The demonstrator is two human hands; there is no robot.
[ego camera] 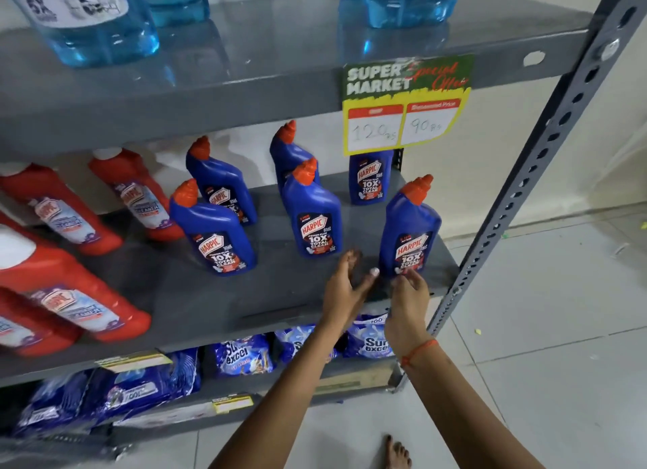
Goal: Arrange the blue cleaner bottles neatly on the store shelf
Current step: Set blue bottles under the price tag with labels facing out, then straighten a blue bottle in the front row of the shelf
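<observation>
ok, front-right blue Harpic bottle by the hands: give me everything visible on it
The front-right blue bottle looks like glossy plastic, with an angled orange-red cap and a dark Harpic "10X Total Clean" label facing out. It stands upright near the front right corner of the grey shelf. The right hand is at its base, apparently fingertips only; the left hand is open beside it.

The price sign hides the top of one blue Harpic bottle. The red bottles at the left edge are blurry and cut off.

Blue plastic cleaner bottles w/ orange-red caps, red-white labels; red plastic bottles w/ white caps; grey metal shelf; green-yellow paper price sign.
</observation>
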